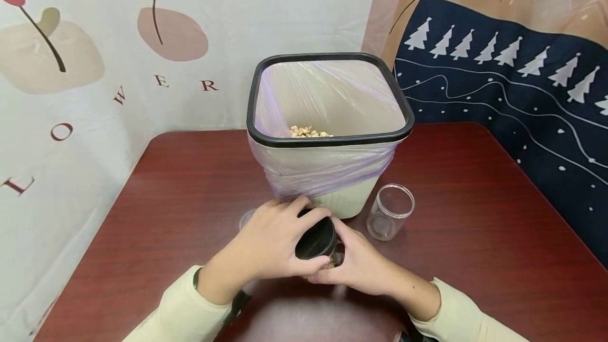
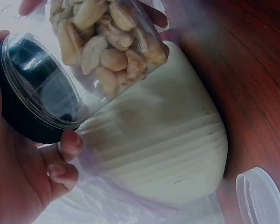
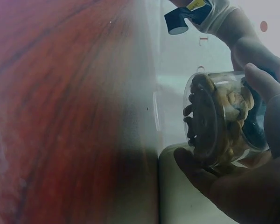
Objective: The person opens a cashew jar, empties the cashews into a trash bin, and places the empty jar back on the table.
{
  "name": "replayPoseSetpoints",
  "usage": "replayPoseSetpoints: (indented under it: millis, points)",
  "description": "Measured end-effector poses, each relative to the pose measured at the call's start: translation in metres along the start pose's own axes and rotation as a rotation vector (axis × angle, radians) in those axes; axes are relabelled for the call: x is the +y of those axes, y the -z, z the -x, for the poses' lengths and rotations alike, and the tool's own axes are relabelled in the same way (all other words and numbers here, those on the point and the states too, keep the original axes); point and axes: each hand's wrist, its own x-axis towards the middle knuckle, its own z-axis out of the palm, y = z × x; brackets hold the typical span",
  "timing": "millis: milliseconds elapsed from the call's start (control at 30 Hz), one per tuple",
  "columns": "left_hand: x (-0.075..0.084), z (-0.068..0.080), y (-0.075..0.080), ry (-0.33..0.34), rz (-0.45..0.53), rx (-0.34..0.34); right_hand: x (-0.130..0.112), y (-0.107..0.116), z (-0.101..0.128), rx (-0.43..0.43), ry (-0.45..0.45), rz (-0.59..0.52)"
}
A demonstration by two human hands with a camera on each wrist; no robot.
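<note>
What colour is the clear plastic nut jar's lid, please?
The round lid is black, clearest in the head view.

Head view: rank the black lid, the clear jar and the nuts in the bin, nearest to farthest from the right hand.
1. Black lid: just left of the right hand, gripped by the left hand.
2. Clear jar: forward, to the right.
3. Nuts: farthest forward, inside the bin.

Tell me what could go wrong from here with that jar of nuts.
If the black lid in the left hand came free suddenly, nuts might spill onto the table. The nut jar could slip from the right hand. The open clear jar stands close to that hand and might get knocked over.
</note>
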Motion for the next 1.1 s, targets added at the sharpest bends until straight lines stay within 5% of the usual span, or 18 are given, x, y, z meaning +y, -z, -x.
replayPoseSetpoints:
  millis: [200,1100]
  points:
    - [-0.0002,-0.0010,-0.0025,-0.010,-0.016,0.053,0.0002,-0.0013,-0.0005,0.027,-0.001,0.017]
    - [0.0009,-0.0012,-0.0038,0.023,0.023,0.025,-0.0021,0.0014,0.0002,0.085,0.003,0.106]
